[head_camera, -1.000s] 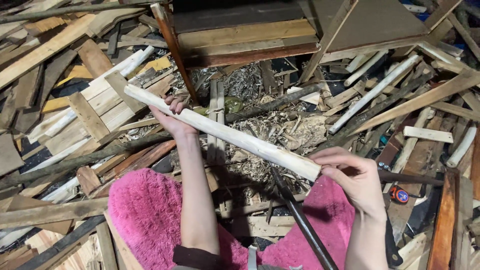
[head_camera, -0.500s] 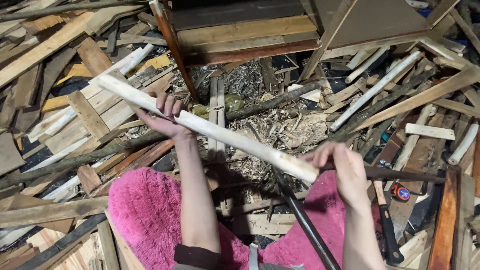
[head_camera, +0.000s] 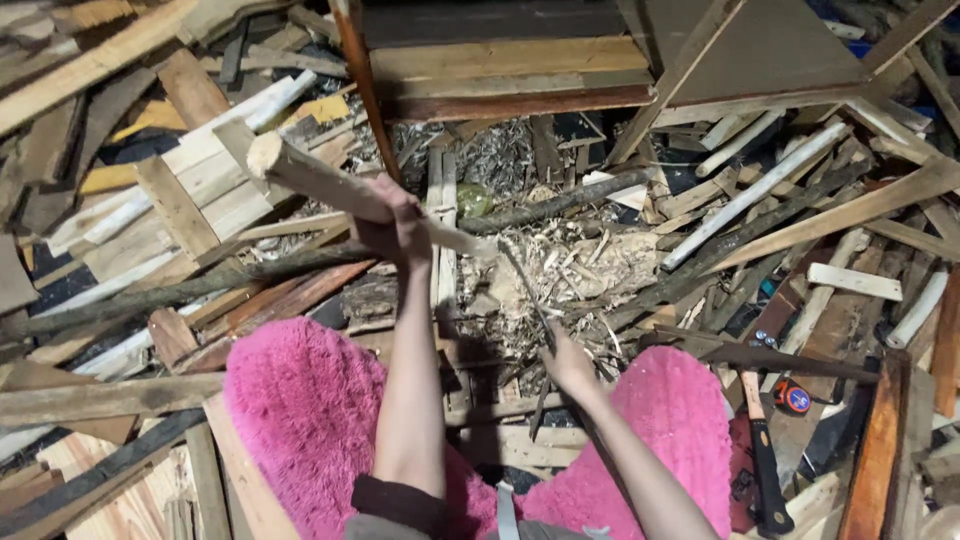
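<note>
Low in the frame, pink fluffy slippers. Above, right hand closed on a thin dark blade, shaving a pale stick, gripped by left hand at centre-left. Beyond, shavings pile; bark partly stripped, more left.

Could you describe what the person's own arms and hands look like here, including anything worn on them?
Both the left hand and the right hand are bare, with no gloves, rings or watch visible. The forearms are uncovered too. A dark sleeve is pushed up near the left elbow, at the bottom edge.
</note>
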